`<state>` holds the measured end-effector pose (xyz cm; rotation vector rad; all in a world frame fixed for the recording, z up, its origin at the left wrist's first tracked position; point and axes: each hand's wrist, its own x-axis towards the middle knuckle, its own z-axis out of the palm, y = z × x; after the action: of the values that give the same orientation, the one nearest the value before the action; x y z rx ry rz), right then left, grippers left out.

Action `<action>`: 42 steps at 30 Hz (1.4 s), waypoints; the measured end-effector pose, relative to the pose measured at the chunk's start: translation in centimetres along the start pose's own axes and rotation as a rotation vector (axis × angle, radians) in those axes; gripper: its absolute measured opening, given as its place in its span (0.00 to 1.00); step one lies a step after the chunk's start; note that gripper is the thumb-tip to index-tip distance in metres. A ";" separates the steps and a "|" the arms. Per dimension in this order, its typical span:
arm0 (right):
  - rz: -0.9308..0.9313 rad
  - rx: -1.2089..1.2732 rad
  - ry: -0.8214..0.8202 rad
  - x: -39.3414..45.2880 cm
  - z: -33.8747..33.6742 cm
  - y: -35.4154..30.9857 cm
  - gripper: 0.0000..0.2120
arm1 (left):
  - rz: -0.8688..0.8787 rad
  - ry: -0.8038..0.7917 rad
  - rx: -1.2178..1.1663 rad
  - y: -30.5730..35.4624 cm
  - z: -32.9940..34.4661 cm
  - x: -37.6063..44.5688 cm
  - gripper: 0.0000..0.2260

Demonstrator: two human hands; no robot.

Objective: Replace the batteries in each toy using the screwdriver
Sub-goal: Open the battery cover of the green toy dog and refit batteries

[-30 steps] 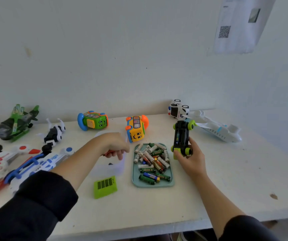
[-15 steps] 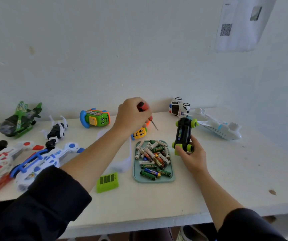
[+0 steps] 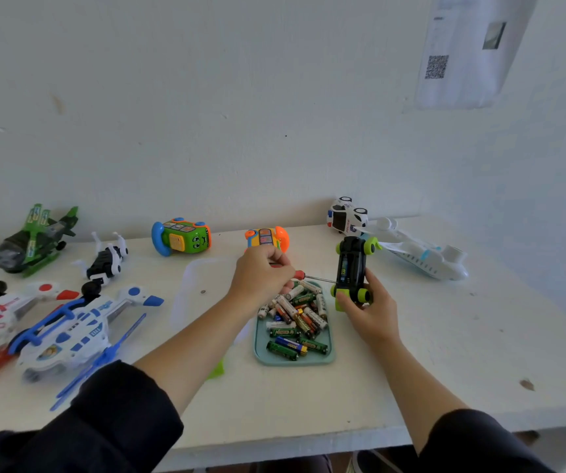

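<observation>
Left hand: I had my left hand (image 3: 263,276) at frame centre, fingers curled tight round the red handle of the screwdriver (image 3: 310,276).
Screwdriver axis: the shaft ran near level, pointing toward frame right, its tip at or just touching the left face of the car (image 3: 351,269); I could not tell whether it sat in a screw.
Right hand: my right hand (image 3: 368,310) sat just right of centre, fingers and thumb wrapped round the car's lower end, propping it up.
Car: black with lime wheels, it stood on end, long axis close to vertical, underside turned toward the screwdriver, directly right of the left hand and close to it.
Key relation: shaft and car met roughly at right angles, so I judged the coming move to be a push and twist along the shaft toward frame right, with the right hand bracing against it.
Nearer hand: the right hand was on the car; the left reached it only through the tool.
Tray: the tray (image 3: 327,358) of loose batteries (image 3: 295,319) lay just below both hands.
Lime cover: a lime piece (image 3: 218,369) showed beside my left forearm, lower centre, mostly hidden.
Other toys: they lay along the wall and at frame left, well apart.
</observation>
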<state>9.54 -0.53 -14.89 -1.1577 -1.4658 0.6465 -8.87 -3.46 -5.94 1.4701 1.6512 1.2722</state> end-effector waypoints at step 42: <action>-0.001 -0.040 -0.024 0.0 0.1 -0.2 0.28 | 0.209 0.058 0.125 0.8 0.7 -1.1 0.07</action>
<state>9.38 -0.61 -14.72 -1.1831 -1.5058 0.6352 -7.68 -4.35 -5.63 1.7335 1.6756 1.3547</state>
